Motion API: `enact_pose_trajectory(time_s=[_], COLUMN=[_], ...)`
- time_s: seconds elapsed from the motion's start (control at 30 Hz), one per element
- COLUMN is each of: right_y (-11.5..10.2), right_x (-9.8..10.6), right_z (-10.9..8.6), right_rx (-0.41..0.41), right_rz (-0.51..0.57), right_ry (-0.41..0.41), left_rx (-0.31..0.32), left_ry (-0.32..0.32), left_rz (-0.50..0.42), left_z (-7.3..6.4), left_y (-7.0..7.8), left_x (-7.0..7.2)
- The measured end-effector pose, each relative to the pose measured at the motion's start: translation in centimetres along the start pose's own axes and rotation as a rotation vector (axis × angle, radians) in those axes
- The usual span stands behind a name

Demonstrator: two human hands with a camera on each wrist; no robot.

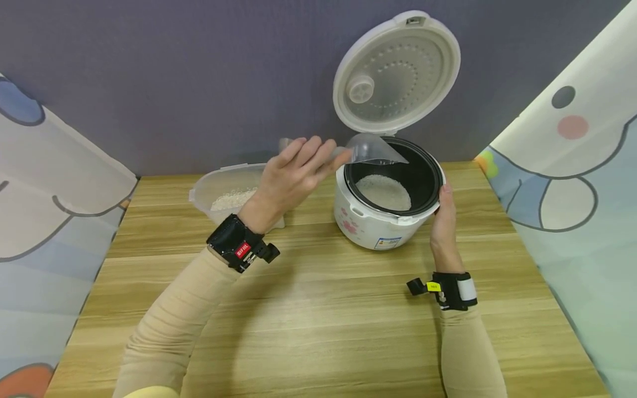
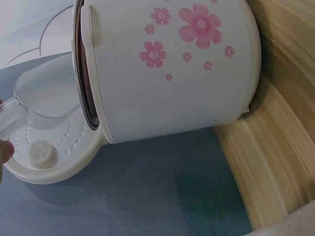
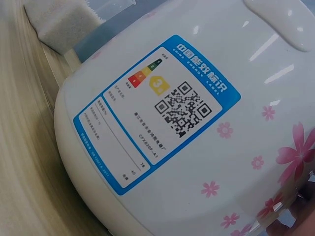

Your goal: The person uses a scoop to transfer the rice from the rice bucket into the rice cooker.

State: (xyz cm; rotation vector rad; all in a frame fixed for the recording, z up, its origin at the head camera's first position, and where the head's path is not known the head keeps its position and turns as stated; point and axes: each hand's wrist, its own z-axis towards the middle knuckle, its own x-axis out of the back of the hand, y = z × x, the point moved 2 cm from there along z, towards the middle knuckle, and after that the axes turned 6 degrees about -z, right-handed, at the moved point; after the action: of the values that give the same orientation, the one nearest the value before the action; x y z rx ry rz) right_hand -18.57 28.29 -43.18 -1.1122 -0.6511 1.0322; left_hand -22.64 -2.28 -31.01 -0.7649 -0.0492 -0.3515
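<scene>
My left hand (image 1: 293,174) grips the handle of a clear plastic scoop (image 1: 375,150), which is tilted over the open rice cooker (image 1: 368,229). In the left wrist view the scoop (image 2: 51,93) looks see-through, with no rice visible in it. White rice (image 1: 384,192) lies in the cooker's dark inner pot (image 1: 423,179). On the cooker's right side my right hand (image 1: 444,224) holds the body near the rim; its other fingers are mostly hidden behind the cooker. Pink flowers and an energy label (image 3: 157,115) mark the cooker's white outside.
Left of the cooker, partly behind my left forearm, stands a translucent container (image 1: 204,190) with rice (image 1: 231,200) in it. The cooker's lid (image 1: 398,72) stands raised at the back, before a grey wall (image 1: 199,83). Everything rests on a wooden table (image 1: 328,320).
</scene>
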Motion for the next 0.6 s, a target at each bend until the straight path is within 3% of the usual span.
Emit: enact_pose_trajectory(time_s=[0.1,0.23,0.5,0.6], right_y=[0.1,0.2,0.1,0.0], right_x=[0.0,-0.1,-0.2,-0.3], right_z=[0.0,0.0,0.1,0.1], right_rx=[-0.006,-0.009,-0.003,-0.002], right_rz=[0.005,0.012,0.006,0.017], right_ry=[0.009,0.011,0.0,-0.004], left_rx=[0.047,0.175,0.485,0.574], left_ry=[0.019,-0.008,-0.151,-0.229], left_rz=[-0.043,-0.183,-0.474,-0.592], left_z=[0.0,0.0,-1.3,-2.2], left_y=[-0.1,-0.4,-1.3,-1.9], left_x=[0.1,0.5,1.7,2.3])
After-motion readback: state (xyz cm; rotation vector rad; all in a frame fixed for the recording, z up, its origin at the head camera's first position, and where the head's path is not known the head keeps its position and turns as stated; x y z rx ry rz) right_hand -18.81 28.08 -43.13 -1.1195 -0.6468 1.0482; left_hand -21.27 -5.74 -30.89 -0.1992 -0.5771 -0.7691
